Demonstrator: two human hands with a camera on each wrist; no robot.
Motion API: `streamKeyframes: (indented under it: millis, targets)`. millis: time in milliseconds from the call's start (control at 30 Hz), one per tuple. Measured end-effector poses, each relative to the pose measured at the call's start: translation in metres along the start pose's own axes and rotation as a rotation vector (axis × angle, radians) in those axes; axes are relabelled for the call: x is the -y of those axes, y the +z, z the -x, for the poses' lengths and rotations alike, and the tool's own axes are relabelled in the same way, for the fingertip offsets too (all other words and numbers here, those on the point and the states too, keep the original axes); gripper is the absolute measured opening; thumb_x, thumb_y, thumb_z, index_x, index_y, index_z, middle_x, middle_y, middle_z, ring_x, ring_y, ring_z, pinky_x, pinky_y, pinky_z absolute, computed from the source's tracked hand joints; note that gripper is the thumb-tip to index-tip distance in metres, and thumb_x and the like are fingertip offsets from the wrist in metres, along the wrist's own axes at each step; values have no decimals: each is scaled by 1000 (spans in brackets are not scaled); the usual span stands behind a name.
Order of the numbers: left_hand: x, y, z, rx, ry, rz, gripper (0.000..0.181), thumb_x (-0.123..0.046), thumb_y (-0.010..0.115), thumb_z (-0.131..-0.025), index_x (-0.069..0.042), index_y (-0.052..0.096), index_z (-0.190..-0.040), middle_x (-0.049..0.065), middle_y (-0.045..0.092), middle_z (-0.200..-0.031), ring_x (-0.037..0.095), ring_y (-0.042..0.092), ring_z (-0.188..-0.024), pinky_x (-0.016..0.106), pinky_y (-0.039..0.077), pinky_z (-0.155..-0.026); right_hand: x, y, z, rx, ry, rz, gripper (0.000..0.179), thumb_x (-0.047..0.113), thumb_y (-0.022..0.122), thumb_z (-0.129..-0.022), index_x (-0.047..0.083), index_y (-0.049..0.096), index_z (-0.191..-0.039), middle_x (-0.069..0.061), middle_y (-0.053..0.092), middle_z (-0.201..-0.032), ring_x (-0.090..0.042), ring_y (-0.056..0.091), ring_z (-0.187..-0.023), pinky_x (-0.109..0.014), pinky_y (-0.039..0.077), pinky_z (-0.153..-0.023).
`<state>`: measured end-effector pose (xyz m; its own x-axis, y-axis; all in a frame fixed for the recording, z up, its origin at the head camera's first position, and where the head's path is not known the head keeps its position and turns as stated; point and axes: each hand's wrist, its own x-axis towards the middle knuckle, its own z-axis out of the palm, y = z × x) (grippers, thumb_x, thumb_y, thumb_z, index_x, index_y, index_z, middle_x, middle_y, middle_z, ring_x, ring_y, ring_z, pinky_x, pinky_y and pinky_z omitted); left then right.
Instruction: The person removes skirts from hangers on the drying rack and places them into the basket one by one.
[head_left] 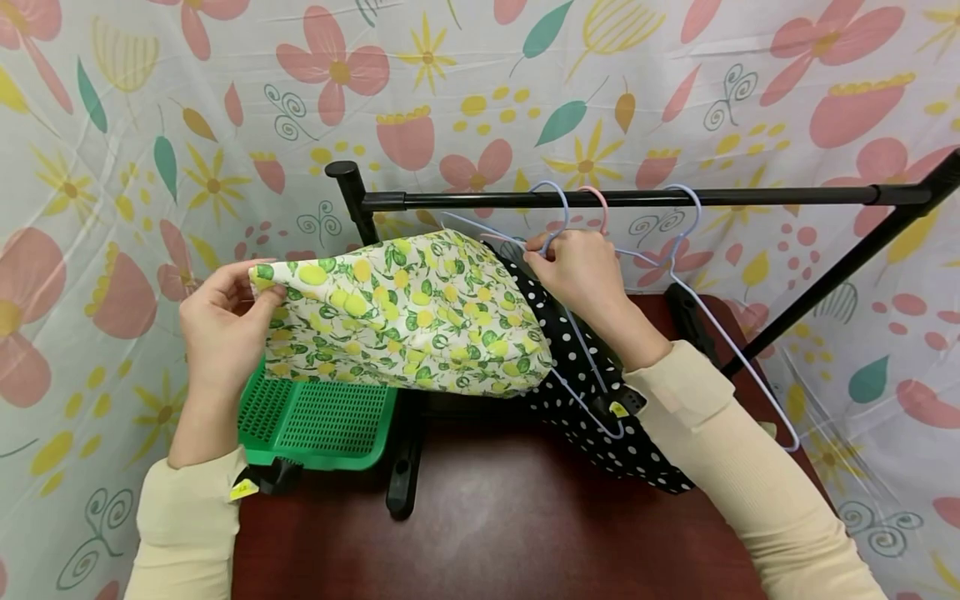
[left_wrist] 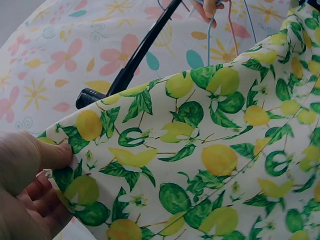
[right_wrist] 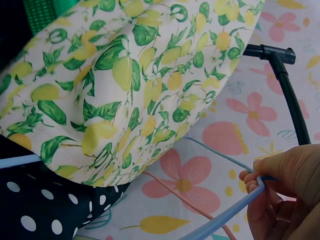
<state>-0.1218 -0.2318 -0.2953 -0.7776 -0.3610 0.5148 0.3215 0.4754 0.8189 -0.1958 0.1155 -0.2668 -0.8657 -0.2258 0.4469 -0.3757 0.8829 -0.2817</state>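
Note:
My left hand (head_left: 221, 333) pinches the upper left corner of a lemon-print cloth (head_left: 405, 317) between thumb and fingers, stretching it out sideways. At the rack, my right hand (head_left: 581, 271) grips a light blue hanger (right_wrist: 225, 216) at the neck, just under its hook, which is up at the rail. The cloth's right end overlaps this hanger, and part of the lower bar is hidden by it. Behind and below hangs a black cloth with white dots (head_left: 558, 417), partly covered by the lemon-print cloth and my right arm.
A black rack rail (head_left: 465, 201) runs across the back, with a pink hanger (head_left: 602, 208) and a second blue hanger (head_left: 731, 350) on it. A green basket (head_left: 345, 461) sits at the left of the dark red table (head_left: 487, 533). Flower-patterned curtain (head_left: 480, 83) surrounds the space.

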Motion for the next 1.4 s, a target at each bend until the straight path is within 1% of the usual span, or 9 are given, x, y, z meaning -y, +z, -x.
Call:
streamKeyframes:
  millis: [233, 400, 567, 767, 833, 900, 1033, 1233, 1400]
  targets:
    - [0, -4, -3, 16, -1, -170, 14, -16, 72, -80, -6, 69, -89, -24, 58, -73, -3, 57, -71, 9, 43, -61, 0, 1, 1, -20, -11, -7, 53, 22, 58, -87, 13, 33, -42, 5, 22, -39, -14, 23, -39, -26, 16, -42]
    - [0, -10, -5, 22, 25, -198, 15, -17, 72, -80, -6, 68, -89, -26, 57, -72, -3, 56, -70, 9, 42, -57, -1, 2, 0, -32, -23, -9, 52, 21, 58, -87, 14, 34, -41, 5, 24, -39, -15, 24, -39, -27, 17, -42]
    - [-6, -8, -4, -16, 82, -254, 16, -16, 72, -79, -3, 69, -88, -32, 53, -70, -7, 53, -65, 8, 40, -57, -9, 5, -6, -20, -50, -3, 52, 23, 59, -87, 14, 35, -41, 5, 26, -40, -16, 28, -41, -28, 21, -43]
    - [-14, -5, -3, -65, 68, -308, 17, -16, 72, -79, -3, 70, -90, -32, 51, -67, -8, 51, -59, 8, 39, -56, -18, 7, -14, -9, -76, -27, 52, 23, 58, -86, 14, 34, -42, 4, 24, -40, -16, 27, -41, -28, 20, -43]
    - [-16, -3, -2, -83, 54, -310, 17, -16, 71, -79, -3, 70, -90, -31, 51, -67, -7, 51, -60, 9, 40, -57, -21, 9, -17, -6, -86, -31, 51, 23, 58, -86, 14, 35, -42, 2, 29, -41, -17, 28, -41, -29, 21, -43]
    - [-18, -2, -1, -109, 43, -318, 17, -15, 71, -79, -2, 70, -90, -32, 51, -66, -8, 51, -60, 9, 40, -57, -24, 10, -19, 1, -99, -42, 50, 24, 58, -86, 14, 37, -41, -1, 44, -44, -17, 31, -41, -29, 21, -43]
    - [-20, -4, -3, -131, 59, -318, 16, -13, 71, -78, 0, 70, -89, -35, 50, -65, -11, 50, -59, 9, 39, -57, -22, 10, -21, 14, -101, -57, 49, 24, 58, -87, 14, 42, -42, -5, 63, -59, -17, 33, -39, -27, 20, -41]
    - [-27, -8, -9, -161, 108, -310, 16, -11, 71, -78, 1, 70, -86, -36, 49, -63, -13, 47, -56, 9, 38, -57, -22, 10, -21, 22, -100, -60, 45, 25, 60, -87, 13, 51, -44, -5, 65, -62, -17, 31, -37, -26, 17, -40]
    - [-33, -15, -15, -217, 93, -310, 16, -14, 69, -78, -2, 72, -87, -34, 50, -63, -12, 49, -56, 9, 38, -58, -22, 11, -20, 19, -102, -55, 44, 24, 61, -87, 14, 54, -45, -5, 65, -61, -17, 32, -37, -26, 17, -40]
